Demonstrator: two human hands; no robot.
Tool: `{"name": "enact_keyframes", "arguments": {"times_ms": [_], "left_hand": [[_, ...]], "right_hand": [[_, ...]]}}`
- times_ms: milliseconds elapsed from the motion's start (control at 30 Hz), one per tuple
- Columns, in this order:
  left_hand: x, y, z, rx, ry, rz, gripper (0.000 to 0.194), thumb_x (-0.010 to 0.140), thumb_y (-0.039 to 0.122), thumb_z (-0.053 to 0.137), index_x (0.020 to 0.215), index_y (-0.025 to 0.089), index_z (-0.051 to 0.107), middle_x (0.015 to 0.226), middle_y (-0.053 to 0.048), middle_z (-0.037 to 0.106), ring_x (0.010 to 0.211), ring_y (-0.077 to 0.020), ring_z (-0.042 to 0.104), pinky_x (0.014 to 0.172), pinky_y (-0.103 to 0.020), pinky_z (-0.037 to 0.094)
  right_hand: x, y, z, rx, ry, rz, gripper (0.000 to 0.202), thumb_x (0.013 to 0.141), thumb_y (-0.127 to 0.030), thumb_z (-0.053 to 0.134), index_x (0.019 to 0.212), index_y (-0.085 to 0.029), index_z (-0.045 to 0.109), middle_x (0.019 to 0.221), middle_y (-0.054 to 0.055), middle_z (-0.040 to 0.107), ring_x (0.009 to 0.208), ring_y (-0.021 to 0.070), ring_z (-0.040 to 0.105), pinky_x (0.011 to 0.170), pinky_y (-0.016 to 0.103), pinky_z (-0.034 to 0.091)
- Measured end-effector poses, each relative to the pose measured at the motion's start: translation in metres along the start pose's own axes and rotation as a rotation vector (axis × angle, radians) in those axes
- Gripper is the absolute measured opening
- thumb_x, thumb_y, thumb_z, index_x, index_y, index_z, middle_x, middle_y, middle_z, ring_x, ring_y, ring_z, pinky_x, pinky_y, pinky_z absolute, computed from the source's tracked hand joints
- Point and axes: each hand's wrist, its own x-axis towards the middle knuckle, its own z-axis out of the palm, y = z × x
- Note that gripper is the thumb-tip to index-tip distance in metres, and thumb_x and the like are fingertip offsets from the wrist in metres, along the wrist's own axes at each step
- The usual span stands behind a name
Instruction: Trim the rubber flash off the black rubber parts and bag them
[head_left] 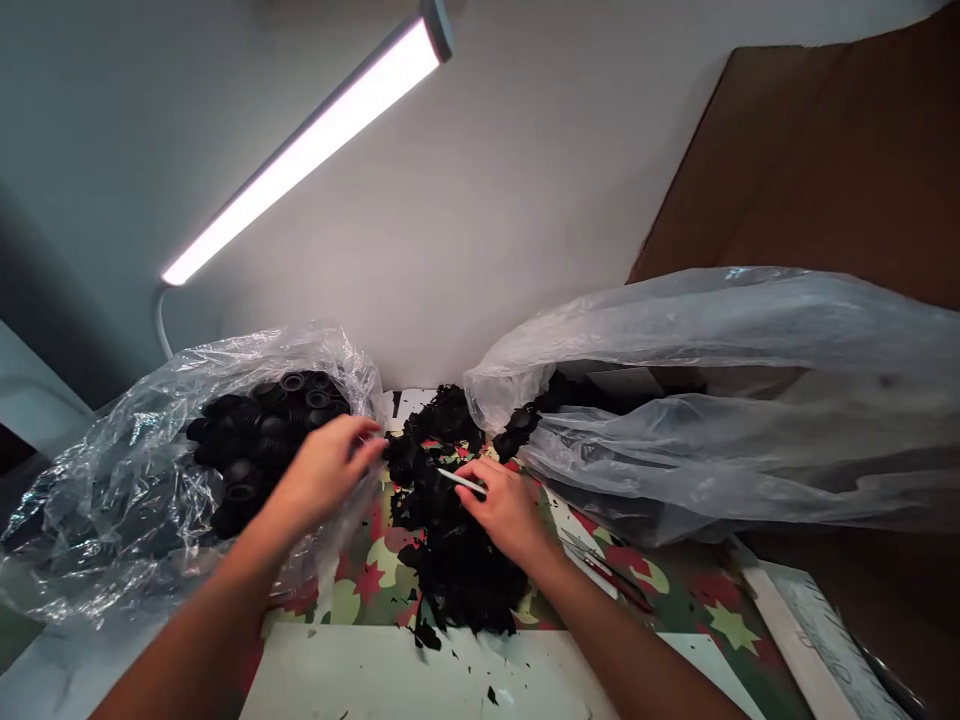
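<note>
My right hand (504, 505) is closed around a thin white stick (459, 481), whose tip points left over a heap of black rubber-like scraps (469, 575). My left hand (335, 458) has its fingers apart and appears to hold nothing. It hovers at the right side of a clear plastic bag (135, 480), between the bag and the heap. Inside that bag lie several black ribbed rubber parts (259, 440), some with round ring-shaped ends.
A second clear plastic bag (720, 440) lies on the right, with black pieces (525, 425) at its mouth. Scissors (615, 575) rest on the patterned tablecloth (367, 590). White board (360, 670) lies in front. Cardboard (825, 160) stands behind, and a lit lamp (315, 145) hangs above.
</note>
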Motion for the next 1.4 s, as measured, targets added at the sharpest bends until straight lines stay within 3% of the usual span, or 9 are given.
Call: {"name": "enact_keyframes", "arguments": {"times_ms": [100, 167, 267, 533, 733, 900, 1033, 1167, 1400], "left_hand": [[-0.011, 0.018, 0.046, -0.489, -0.395, -0.192, 0.037, 0.083, 0.050, 0.067, 0.105, 0.020, 0.066, 0.062, 0.001, 0.067, 0.053, -0.0192, 0.065, 0.052, -0.027, 0.048], [-0.017, 0.024, 0.069, -0.719, -0.490, -0.299, 0.051, 0.082, 0.053, 0.069, 0.119, 0.020, 0.058, 0.066, 0.002, 0.068, 0.050, -0.0173, 0.066, 0.050, -0.026, 0.048], [-0.021, 0.027, 0.085, -0.975, -0.378, -0.378, 0.066, 0.076, 0.055, 0.077, 0.126, 0.021, 0.052, 0.078, 0.000, 0.071, 0.062, -0.0159, 0.071, 0.061, -0.027, 0.054], [-0.027, 0.028, 0.085, -1.378, -0.180, -0.587, 0.065, 0.065, 0.031, 0.091, 0.120, 0.026, 0.055, 0.071, 0.006, 0.066, 0.056, -0.0103, 0.064, 0.055, -0.020, 0.048], [-0.031, 0.024, 0.084, -1.461, -0.178, -0.581, 0.069, 0.074, 0.025, 0.085, 0.135, 0.031, 0.052, 0.101, -0.004, 0.076, 0.083, -0.0175, 0.073, 0.076, -0.027, 0.056], [-0.032, 0.023, 0.087, -1.496, -0.178, -0.536, 0.080, 0.071, 0.028, 0.087, 0.142, 0.031, 0.049, 0.102, -0.005, 0.078, 0.087, -0.0199, 0.075, 0.080, -0.029, 0.056], [-0.032, 0.023, 0.087, -1.540, -0.162, -0.537, 0.079, 0.072, 0.026, 0.086, 0.142, 0.029, 0.049, 0.097, -0.004, 0.078, 0.088, -0.0204, 0.076, 0.083, -0.031, 0.057], [-0.032, 0.026, 0.086, -1.579, -0.139, -0.552, 0.076, 0.076, 0.027, 0.084, 0.142, 0.029, 0.047, 0.101, -0.005, 0.078, 0.092, -0.0208, 0.075, 0.085, -0.032, 0.057], [-0.037, 0.028, 0.097, -1.469, -0.108, -0.543, 0.057, 0.071, 0.033, 0.088, 0.117, 0.025, 0.057, 0.086, 0.000, 0.076, 0.078, -0.0145, 0.072, 0.073, -0.023, 0.055]], "right_hand": [[0.001, 0.002, -0.002, -0.032, 0.102, 0.009, 0.011, 0.087, -0.018, 0.059, 0.083, -0.022, 0.068, 0.084, 0.003, 0.070, 0.079, 0.0202, 0.065, 0.072, 0.030, 0.048], [0.001, 0.004, -0.004, -0.060, 0.207, -0.010, 0.013, 0.090, -0.023, 0.056, 0.082, -0.022, 0.066, 0.083, 0.003, 0.068, 0.076, 0.0198, 0.064, 0.070, 0.030, 0.048], [0.000, 0.001, -0.004, -0.071, 0.280, -0.145, 0.016, 0.094, -0.022, 0.054, 0.085, -0.021, 0.067, 0.083, 0.003, 0.067, 0.075, 0.0183, 0.064, 0.070, 0.029, 0.049], [-0.010, -0.016, 0.003, 0.014, 0.065, -0.357, 0.024, 0.101, -0.021, 0.051, 0.092, -0.023, 0.073, 0.082, 0.004, 0.069, 0.072, 0.0160, 0.065, 0.064, 0.026, 0.051], [-0.014, -0.016, -0.021, 0.184, 0.322, -0.131, 0.052, 0.108, -0.041, 0.025, 0.101, -0.024, 0.074, 0.103, 0.008, 0.067, 0.098, 0.0223, 0.066, 0.080, 0.034, 0.054], [-0.014, -0.018, -0.021, 0.247, 0.183, -0.071, 0.047, 0.107, -0.044, 0.031, 0.098, -0.023, 0.072, 0.081, 0.002, 0.070, 0.059, 0.0151, 0.063, 0.058, 0.029, 0.049], [-0.014, -0.022, -0.014, 0.261, 0.193, -0.116, 0.036, 0.105, -0.035, 0.040, 0.089, -0.023, 0.070, 0.088, 0.004, 0.071, 0.080, 0.0187, 0.068, 0.070, 0.030, 0.051], [-0.014, -0.019, -0.012, 0.291, 0.272, -0.037, 0.052, 0.108, -0.040, 0.027, 0.062, -0.024, 0.047, 0.066, 0.001, 0.057, 0.063, 0.0165, 0.057, 0.063, 0.029, 0.045], [-0.007, -0.021, -0.004, -0.009, -0.012, 0.012, 0.010, 0.096, -0.032, 0.056, 0.094, -0.023, 0.054, 0.082, 0.002, 0.069, 0.067, 0.0186, 0.063, 0.058, 0.027, 0.042]]}}
